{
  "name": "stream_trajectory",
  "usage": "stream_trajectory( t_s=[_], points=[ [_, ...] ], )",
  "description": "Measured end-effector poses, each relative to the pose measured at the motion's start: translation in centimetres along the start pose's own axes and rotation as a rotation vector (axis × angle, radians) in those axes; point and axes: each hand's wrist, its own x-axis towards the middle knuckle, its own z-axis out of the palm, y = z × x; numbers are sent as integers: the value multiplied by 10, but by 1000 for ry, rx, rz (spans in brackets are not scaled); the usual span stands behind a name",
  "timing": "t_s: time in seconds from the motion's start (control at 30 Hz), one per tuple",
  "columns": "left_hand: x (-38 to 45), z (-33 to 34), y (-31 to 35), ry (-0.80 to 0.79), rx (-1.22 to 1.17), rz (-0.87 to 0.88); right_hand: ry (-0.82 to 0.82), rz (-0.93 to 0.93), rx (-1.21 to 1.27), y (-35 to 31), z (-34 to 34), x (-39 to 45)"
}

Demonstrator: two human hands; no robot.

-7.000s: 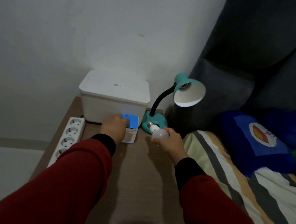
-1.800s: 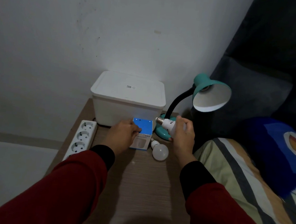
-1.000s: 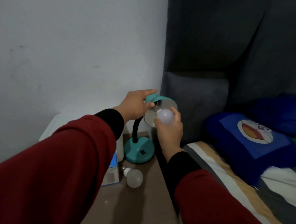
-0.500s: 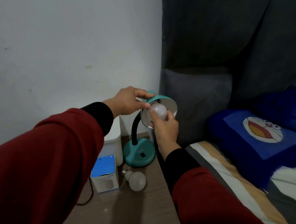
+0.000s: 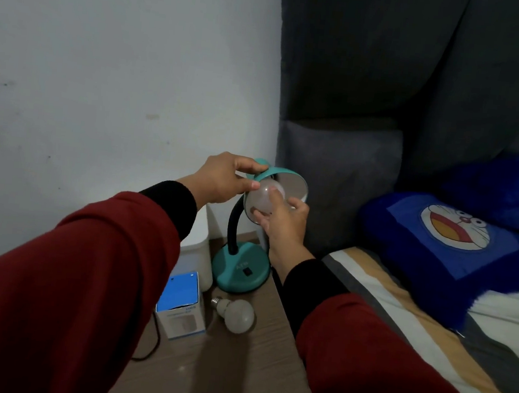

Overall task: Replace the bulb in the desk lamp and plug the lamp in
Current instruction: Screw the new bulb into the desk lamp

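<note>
A teal desk lamp (image 5: 239, 272) with a black gooseneck stands at the back of the wooden bedside table (image 5: 222, 367). My left hand (image 5: 221, 180) grips the teal lamp shade (image 5: 288, 180) from the left. My right hand (image 5: 281, 220) holds a white bulb (image 5: 261, 196) inside the shade's mouth, fingers wrapped around its globe. The bulb's base is hidden in the shade. A second white bulb (image 5: 235, 315) lies on the table in front of the lamp base.
A blue-and-white bulb box (image 5: 181, 306) stands left of the loose bulb, with a black cable (image 5: 150, 344) beside it. A white storage box (image 5: 198, 254) sits behind. A bed with a striped sheet (image 5: 414, 322) and a blue cartoon pillow (image 5: 443, 245) lies to the right.
My right hand has pushed the bulb deeper into the shade and shifted its fingers around it. My left hand still holds the shade. The view has barely moved.
</note>
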Motion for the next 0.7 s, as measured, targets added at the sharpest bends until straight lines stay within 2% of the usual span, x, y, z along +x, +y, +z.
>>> stream_trajectory(
  t_s=[0.17, 0.3, 0.5, 0.7],
  points=[
    [-1, 0, 2, 11, 14, 10, -8, 51, 138, -8, 1, -2],
    [-1, 1, 1, 16, 19, 10, 19, 10, 116, -5, -4, -1],
    [-1, 0, 1, 4, 19, 7, -30, 76, 114, -7, -2, -3],
    [-2, 1, 2, 13, 19, 6, 14, 40, -81, -2, -4, 3]
  ],
)
